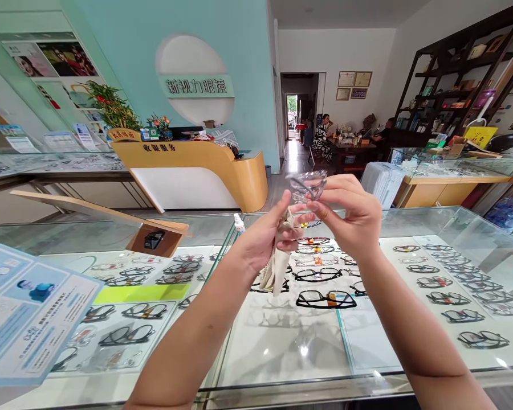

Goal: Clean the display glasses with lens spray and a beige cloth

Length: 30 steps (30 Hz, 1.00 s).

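Observation:
Up in front of me, a pair of eyeglasses (pixel 305 183) with a clear-looking frame is pinched between the thumb and fingers of my right hand (pixel 354 215). A beige cloth (pixel 275 270) is bunched in my left hand (pixel 263 239), its loose end hanging down. Both hands are close together, and my left thumb is near the lower left side of the eyeglasses. Beneath them, rows of dark-framed glasses (pixel 326 299) lie in the glass display counter (pixel 282 347). Just left of my left hand stands a small white spray bottle (pixel 239 223).
At the left a blue-and-white printed sheet (pixel 34 319) and a wooden-edged mirror or stand (pixel 158 236) rise above the counter. Farther back are a yellow reception desk (pixel 250 176), a silver suitcase (pixel 381 185) and two people seated at a table (pixel 353 145).

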Tool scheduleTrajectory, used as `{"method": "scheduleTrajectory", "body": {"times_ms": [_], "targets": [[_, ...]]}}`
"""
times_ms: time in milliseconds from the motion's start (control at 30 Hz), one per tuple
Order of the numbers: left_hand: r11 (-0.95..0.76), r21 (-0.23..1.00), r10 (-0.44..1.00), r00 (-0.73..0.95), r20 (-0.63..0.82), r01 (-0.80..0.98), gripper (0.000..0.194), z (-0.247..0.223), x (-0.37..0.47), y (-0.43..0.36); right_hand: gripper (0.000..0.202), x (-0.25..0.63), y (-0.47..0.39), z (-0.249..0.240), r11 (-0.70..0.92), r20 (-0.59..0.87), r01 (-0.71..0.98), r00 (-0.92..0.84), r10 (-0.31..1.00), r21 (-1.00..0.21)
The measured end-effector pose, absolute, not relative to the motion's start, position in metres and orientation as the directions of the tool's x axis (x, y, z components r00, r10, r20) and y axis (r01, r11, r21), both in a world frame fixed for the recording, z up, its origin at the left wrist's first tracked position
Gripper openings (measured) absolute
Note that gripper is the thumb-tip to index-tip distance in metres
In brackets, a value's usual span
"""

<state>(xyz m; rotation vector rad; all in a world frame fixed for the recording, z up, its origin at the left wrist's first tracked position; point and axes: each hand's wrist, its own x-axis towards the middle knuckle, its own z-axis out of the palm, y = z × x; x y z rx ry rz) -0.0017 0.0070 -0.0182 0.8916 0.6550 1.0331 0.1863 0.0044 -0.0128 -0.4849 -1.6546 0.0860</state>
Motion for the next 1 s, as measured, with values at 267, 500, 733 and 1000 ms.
{"method": "scheduleTrajectory", "body": {"times_ms": [267,500,733,1000], "targets": [[-0.449,0.765,0.822,-0.122,0.556,0.462,0.037,0.000,-0.058,-0.003,0.006,0.207,0.049,-0.028,0.844,0.885,0.391,-0.132,0.446,-0.367],[-0.398,0.533,0.883,0.154,0.443,0.747,0.036,0.009,-0.088,-0.027,0.012,0.214,0.111,-0.081,0.633,0.484,0.743,-0.481,0.731,-0.217],[-0.352,0.450,0.907,0.181,0.379,0.821,0.043,0.013,-0.099,-0.034,0.009,0.211,0.137,-0.122,0.525,0.194,0.847,-0.502,0.843,-0.089],[-0.396,0.473,0.901,0.234,0.364,0.787,0.041,0.009,-0.110,-0.036,0.019,0.211,0.163,-0.147,0.523,-0.023,0.851,-0.523,0.852,0.039]]}}
